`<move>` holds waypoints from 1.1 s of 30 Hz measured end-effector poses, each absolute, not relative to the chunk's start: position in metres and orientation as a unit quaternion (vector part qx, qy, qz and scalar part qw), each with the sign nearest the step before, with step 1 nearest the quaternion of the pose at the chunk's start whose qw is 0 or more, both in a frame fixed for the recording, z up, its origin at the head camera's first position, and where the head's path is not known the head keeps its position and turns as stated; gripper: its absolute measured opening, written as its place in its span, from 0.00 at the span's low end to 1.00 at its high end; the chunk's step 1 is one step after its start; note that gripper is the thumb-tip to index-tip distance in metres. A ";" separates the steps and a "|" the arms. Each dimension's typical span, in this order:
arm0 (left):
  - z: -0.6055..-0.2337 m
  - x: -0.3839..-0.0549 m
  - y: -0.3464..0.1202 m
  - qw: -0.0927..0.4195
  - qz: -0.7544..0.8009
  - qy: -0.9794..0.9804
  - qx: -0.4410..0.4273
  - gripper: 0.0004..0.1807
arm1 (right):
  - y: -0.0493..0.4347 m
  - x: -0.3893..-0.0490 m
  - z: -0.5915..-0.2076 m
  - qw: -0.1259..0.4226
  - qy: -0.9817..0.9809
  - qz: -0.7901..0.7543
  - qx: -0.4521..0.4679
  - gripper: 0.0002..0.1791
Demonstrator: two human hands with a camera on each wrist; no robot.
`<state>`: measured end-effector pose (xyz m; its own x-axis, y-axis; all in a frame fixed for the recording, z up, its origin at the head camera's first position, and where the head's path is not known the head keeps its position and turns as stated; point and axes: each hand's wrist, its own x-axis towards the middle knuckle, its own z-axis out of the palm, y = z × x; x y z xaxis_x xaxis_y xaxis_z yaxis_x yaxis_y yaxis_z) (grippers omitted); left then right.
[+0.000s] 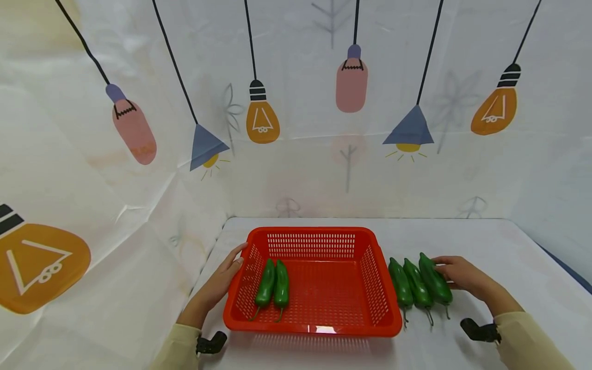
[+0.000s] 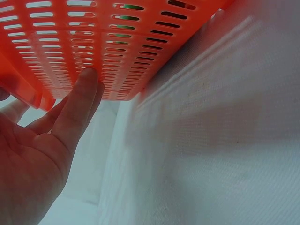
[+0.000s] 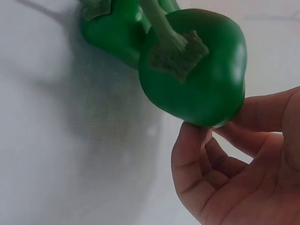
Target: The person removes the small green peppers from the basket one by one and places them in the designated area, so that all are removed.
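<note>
A red perforated plastic basket stands on the white table, with two long green chili peppers lying side by side in its left part. My left hand rests at the basket's left rim. In the left wrist view, straight fingers touch the slotted outer wall. Right of the basket lie two green peppers, and a third green pepper is beside them. My right hand pinches this third pepper from its right side; the right wrist view shows thumb and fingers against it, below its thick stem.
White cloth printed with hanging lamps forms the wall behind and at the left. Table surface extends right of the peppers and in front of the basket. A black wrist camera sits at each sleeve.
</note>
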<state>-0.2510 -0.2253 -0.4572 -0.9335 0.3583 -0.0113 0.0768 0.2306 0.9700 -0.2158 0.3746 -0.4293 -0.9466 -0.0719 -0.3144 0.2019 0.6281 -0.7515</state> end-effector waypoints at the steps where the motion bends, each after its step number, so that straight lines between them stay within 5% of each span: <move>1: -0.457 -0.251 -0.225 0.116 0.604 0.776 0.140 0.28 | 0.375 -0.215 -0.430 0.159 0.889 -0.427 0.038 0.27; 33: -0.457 -0.253 -0.225 0.118 0.603 0.775 0.144 0.28 | 0.382 -0.219 -0.453 0.161 0.906 -0.388 0.054 0.25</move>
